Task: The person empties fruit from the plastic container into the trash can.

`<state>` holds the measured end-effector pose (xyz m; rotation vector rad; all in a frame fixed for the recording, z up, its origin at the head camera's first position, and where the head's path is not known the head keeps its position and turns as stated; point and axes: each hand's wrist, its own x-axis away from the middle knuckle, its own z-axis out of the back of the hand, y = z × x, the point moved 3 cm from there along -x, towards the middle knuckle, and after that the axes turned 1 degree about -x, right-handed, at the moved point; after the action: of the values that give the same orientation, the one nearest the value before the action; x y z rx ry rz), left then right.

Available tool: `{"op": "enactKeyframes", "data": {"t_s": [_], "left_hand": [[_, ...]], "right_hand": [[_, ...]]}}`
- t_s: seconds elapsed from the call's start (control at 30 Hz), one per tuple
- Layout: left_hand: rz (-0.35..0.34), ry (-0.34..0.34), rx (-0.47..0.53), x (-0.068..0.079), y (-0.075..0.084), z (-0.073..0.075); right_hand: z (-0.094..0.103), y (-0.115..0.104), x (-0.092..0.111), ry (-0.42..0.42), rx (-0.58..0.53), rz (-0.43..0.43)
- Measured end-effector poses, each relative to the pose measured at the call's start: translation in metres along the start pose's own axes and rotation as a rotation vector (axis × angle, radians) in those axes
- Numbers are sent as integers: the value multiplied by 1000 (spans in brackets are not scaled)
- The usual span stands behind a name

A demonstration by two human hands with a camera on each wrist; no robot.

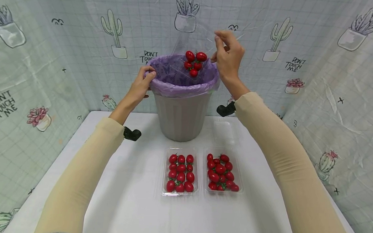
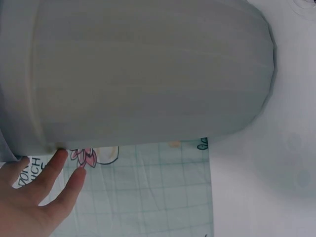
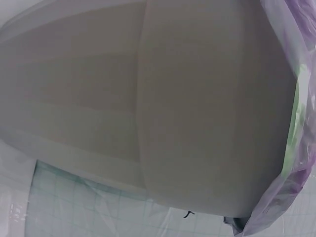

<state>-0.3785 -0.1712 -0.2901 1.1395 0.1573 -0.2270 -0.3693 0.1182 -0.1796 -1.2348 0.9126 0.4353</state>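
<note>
Red, glossy, oval tomatoes (image 1: 194,64) are seen in a small cluster over the mouth of a tapered grey bin (image 1: 181,116), in front of its crinkled purple plastic liner (image 1: 178,91). Transparent plastic (image 1: 199,46) is held up beside the cluster by the right hand (image 1: 229,55), whose fingers are curled at its edge; whether the tomatoes lie in the plastic or are clear of it cannot be told. The bin's rim is gripped on the opposite side by the left hand (image 1: 141,82), with the thumb over the liner and the fingers spread against the outer wall.

The bin is stood upright on a white worktop (image 1: 130,198). Nearer the person, two clear plastic trays are set side by side: the left tray (image 1: 180,194) is filled with red tomatoes in neat rows, the right tray (image 1: 239,174) with tomatoes more loosely piled. Behind the right tray, a flat clear plastic piece (image 1: 224,131) is laid beside the bin. The worktop is enclosed by a pale gridded sheet (image 1: 77,63) printed with potted cacti. Both arms are covered by cream sleeves (image 1: 80,174).
</note>
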Motion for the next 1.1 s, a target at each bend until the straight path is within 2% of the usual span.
{"op": "enactKeyframes", "data": {"t_s": [0.37, 0.77, 1.1], "left_hand": [[-3, 2, 2, 0, 1, 0], [-1, -5, -4, 1, 1, 0], [7, 2, 1, 1, 1, 1]], "right_hand": [[-4, -4, -1, 6, -44, 24], [-5, -3, -1, 11, -31, 28], [-2, -13, 3, 10, -22, 27]]}}
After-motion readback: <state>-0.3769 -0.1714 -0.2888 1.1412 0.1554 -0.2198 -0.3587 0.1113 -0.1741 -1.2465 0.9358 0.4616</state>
